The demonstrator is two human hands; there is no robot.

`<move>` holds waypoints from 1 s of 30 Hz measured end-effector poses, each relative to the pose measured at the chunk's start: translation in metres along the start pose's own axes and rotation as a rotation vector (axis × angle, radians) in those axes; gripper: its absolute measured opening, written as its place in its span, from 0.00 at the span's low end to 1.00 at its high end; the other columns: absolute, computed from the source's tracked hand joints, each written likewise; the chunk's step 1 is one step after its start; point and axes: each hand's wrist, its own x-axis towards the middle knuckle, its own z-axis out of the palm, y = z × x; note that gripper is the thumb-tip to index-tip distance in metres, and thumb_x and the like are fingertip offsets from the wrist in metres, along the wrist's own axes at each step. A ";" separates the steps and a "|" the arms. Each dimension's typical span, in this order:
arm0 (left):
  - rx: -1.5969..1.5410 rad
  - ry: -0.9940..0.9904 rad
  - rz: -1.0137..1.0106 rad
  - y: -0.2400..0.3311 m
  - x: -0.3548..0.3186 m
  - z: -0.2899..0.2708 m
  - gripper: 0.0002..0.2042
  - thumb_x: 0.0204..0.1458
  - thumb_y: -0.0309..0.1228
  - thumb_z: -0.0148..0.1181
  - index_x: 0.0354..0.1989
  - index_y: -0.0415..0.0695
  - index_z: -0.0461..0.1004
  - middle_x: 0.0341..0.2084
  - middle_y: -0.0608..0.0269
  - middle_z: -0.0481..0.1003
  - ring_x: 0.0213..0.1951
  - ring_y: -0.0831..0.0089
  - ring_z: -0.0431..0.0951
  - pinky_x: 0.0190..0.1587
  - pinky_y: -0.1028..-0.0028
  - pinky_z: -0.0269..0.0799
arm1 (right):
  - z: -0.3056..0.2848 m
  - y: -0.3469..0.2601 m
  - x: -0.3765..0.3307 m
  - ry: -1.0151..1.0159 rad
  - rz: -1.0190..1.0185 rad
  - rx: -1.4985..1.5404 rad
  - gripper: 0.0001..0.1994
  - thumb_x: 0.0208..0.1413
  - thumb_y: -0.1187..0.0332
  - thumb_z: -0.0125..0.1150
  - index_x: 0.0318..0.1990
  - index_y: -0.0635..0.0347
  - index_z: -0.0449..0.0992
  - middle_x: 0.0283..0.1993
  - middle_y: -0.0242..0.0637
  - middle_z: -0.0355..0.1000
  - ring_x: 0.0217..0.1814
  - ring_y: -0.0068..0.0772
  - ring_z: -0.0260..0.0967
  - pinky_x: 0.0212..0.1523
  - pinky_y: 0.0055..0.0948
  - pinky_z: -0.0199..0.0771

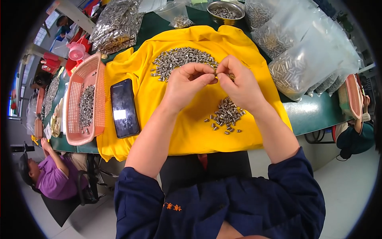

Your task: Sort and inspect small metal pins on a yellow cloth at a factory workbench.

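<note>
My left hand [187, 83] and my right hand [238, 85] meet fingertip to fingertip over a yellow cloth [179, 137], both closed in a pinch. Between the fingertips is a small metal part [216, 74], mostly covered. A few more metal bits show within the curl of my right fingers; whether they lie in the hand or behind it I cannot tell. Just beyond my hands spreads a large pile of small silvery metal cylinders [179, 57]. A smaller heap of similar cylinders [229, 113] lies nearer to me, below my right hand, with several loose ones at its edge.
On the left, a black phone [124, 108] lies beside a pink plastic basket [100, 79] holding metal parts. Bags of metal parts [117, 28] stand at the back left, more bags [294, 71] at right. A steel bowl [226, 12] sits behind. People sit at both sides.
</note>
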 end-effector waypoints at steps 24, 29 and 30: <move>1.089 0.481 0.450 0.079 0.112 -0.068 0.09 0.44 0.31 0.54 0.32 0.42 0.74 0.26 0.59 0.75 0.29 0.73 0.75 0.34 0.78 0.67 | -0.016 -0.005 -0.001 0.186 -0.112 -0.108 0.04 0.44 0.75 0.49 0.30 0.60 0.64 0.21 0.37 0.64 0.21 0.29 0.63 0.24 0.25 0.62; 1.570 0.096 0.192 0.089 0.183 -0.113 0.12 0.42 0.37 0.54 0.34 0.47 0.75 0.29 0.59 0.75 0.34 0.63 0.73 0.38 0.70 0.67 | -0.014 -0.008 0.001 0.138 -0.072 -0.094 0.04 0.42 0.75 0.50 0.29 0.59 0.63 0.22 0.38 0.65 0.22 0.36 0.64 0.25 0.28 0.63; 1.568 0.091 0.187 0.088 0.187 -0.119 0.12 0.42 0.37 0.54 0.34 0.47 0.75 0.29 0.59 0.75 0.34 0.63 0.73 0.38 0.70 0.67 | -0.013 -0.009 0.001 0.135 -0.054 -0.074 0.04 0.42 0.75 0.50 0.29 0.59 0.64 0.22 0.38 0.65 0.22 0.36 0.64 0.25 0.27 0.63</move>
